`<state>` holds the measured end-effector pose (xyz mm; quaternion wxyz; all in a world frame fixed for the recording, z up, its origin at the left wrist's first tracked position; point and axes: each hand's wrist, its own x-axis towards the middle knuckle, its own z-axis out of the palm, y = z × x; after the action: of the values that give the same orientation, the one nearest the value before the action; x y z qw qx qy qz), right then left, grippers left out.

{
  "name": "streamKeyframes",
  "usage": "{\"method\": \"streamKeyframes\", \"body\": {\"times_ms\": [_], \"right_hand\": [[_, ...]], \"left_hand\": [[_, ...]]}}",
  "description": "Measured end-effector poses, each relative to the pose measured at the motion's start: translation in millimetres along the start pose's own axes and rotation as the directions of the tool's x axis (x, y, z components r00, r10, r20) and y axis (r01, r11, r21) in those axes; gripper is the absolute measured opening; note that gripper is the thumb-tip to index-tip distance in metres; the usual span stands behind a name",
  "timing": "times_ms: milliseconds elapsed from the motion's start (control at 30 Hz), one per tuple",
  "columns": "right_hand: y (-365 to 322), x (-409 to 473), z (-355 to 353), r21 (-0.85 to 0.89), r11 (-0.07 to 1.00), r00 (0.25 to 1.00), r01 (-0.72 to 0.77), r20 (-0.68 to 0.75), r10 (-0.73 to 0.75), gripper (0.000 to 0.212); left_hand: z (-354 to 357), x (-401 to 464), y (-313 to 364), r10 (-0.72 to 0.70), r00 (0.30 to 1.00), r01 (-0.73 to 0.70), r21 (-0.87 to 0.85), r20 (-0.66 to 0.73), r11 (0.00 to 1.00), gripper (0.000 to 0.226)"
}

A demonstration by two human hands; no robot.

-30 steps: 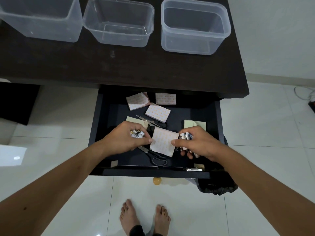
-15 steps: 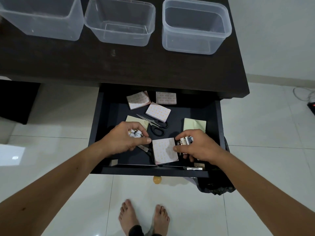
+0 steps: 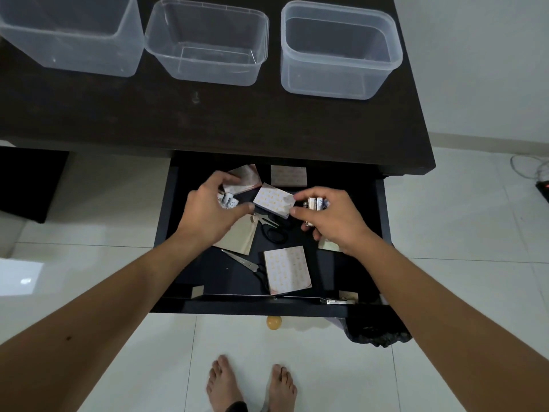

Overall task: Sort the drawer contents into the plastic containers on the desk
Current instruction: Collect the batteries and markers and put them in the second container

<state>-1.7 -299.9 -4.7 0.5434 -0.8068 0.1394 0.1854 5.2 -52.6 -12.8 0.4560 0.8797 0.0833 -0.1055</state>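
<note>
Desk (image 3: 237, 120) with three empty plastic containers (image 3: 338, 52); open drawer (image 3: 381, 221) below. Left hand (image 3: 208, 212) and right hand (image 3: 332, 218) each grip batteries (image 3: 316, 203); a patterned notepad (image 3: 273, 203) lies between them, both hands equally near.

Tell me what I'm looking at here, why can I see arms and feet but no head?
The camera sits on the person's head and looks down, so you see only their arms and bare feet. There is no robot, just two hands reaching into an open drawer. The left hand grips a few small batteries. The right hand grips more batteries. Both also touch a dotted notepad between them. Scissors and more notepads lie in the drawer. Three clear plastic containers wait on the dark desk above.
</note>
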Motion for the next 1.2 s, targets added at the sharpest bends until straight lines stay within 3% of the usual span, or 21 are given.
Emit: {"method": "streamKeyframes", "body": {"times_ms": [67, 167, 267, 367, 533, 867, 1000, 1100, 1200], "right_hand": [[-2.7, 9.4, 7.8, -0.039, 0.999, 0.997, -0.002, -0.071, 0.000, 0.040], [-0.3, 17.6, 17.4, -0.111, 0.994, 0.994, -0.015, -0.112, 0.002, 0.051], [5.9, 20.4, 23.5, -0.200, 0.980, 0.992, -0.013, -0.124, -0.012, 0.043], [8.7, 20.7, 22.3, -0.210, 0.977, 0.993, -0.025, -0.117, 0.001, 0.028], [10.7, 15.3, 15.4, -0.199, 0.978, 0.997, -0.069, -0.050, 0.060, 0.018], [1.0, -9.1, 1.6, -0.052, 0.994, 0.983, -0.092, 0.152, 0.099, 0.013], [-0.8, -25.3, -16.2, -0.135, 0.987, 0.954, -0.083, 0.275, 0.117, 0.009], [8.8, -31.3, -17.1, -0.211, 0.976, 0.959, -0.053, 0.260, 0.109, 0.010], [13.2, -34.1, -19.6, -0.144, 0.988, 0.977, -0.057, 0.196, 0.085, 0.013]], "left_hand": [[1.9, 12.3, 0.1, 0.001, 0.998, 0.001, 0.041, -0.059, 0.999, 0.063], [1.2, 26.8, 1.9, -0.048, 0.999, 0.050, 0.109, -0.018, 0.993, 0.081], [1.6, 33.7, 1.2, -0.090, 0.996, 0.083, 0.210, 0.022, 0.974, 0.067], [2.4, 31.2, 0.8, -0.079, 0.997, 0.080, 0.190, -0.013, 0.979, 0.062], [2.3, 23.8, -4.4, -0.114, 0.993, 0.116, 0.162, -0.021, 0.980, 0.068], [-1.1, -3.2, -17.9, -0.116, 0.991, 0.112, 0.068, 0.063, 0.991, 0.054], [-4.0, -13.2, -23.9, -0.093, 0.985, 0.080, 0.096, 0.144, 0.992, 0.053], [-5.1, -17.7, -23.8, -0.066, 0.984, 0.053, 0.083, 0.168, 0.995, 0.063], [-7.7, -22.0, -19.3, -0.034, 0.989, 0.027, 0.055, 0.144, 0.998, 0.069]]}}
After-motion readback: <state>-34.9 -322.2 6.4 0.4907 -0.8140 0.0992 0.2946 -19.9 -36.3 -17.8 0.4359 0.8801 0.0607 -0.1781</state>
